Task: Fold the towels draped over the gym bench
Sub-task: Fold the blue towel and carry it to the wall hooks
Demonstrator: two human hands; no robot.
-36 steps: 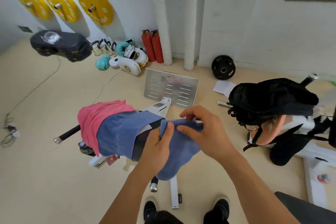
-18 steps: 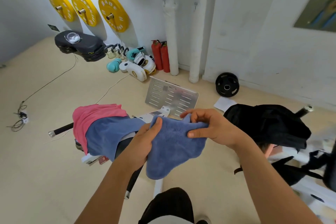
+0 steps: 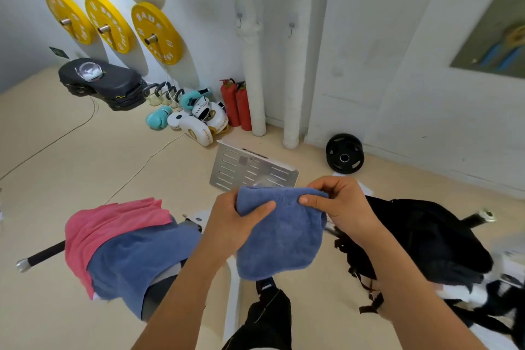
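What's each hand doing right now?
Left hand: grips the blue towel at its top left.
Right hand: pinches the same towel's top right.

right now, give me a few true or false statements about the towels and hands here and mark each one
1. Both hands hold the same blue towel. True: the left hand and right hand each pinch its top edge.
2. The held towel lies flat on the bench. False: it hangs in the air from the hands.
3. A pink towel is draped over the bench. True.
4. The pink towel covers the second blue towel. False: the blue one overlaps the pink.
5. The black bag sits left of the pink towel. False: it is on the right.
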